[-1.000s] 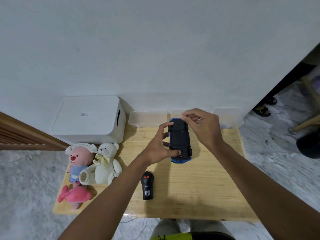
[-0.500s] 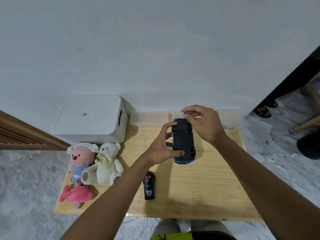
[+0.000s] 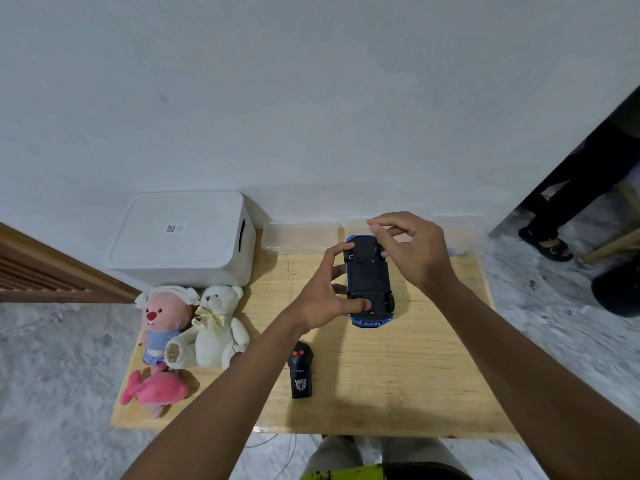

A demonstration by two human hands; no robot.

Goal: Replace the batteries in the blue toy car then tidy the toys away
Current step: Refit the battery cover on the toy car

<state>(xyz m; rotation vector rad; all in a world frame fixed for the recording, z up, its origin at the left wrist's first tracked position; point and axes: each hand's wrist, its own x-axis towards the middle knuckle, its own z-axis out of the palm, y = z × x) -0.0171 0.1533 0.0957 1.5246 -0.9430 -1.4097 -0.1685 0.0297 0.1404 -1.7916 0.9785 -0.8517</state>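
The blue toy car point(image 3: 369, 284) lies upside down on the wooden table point(image 3: 398, 375), black underside up, nose toward me. My left hand point(image 3: 322, 292) grips it from the left, thumb on the near end and index finger on the far end. My right hand point(image 3: 414, 249) hovers over the car's far end with curled fingers, the thumb tip down on the underside. What those fingers pinch is hidden. A black remote control point(image 3: 302, 373) with two red buttons lies nearer to me, beside my left forearm.
A white lidded storage box point(image 3: 180, 237) stands at the back left. In front of it sit a pink-faced plush point(image 3: 162, 317), a white teddy bear point(image 3: 216, 323) and a pink plush point(image 3: 156, 393). Clear plastic containers point(image 3: 299, 237) line the wall. A person's legs point(image 3: 554, 216) stand at the right.
My left hand keeps its grip on the car. The right hand's fingers have lifted a little over the car's far end. Both hands and the car sit slightly further right.
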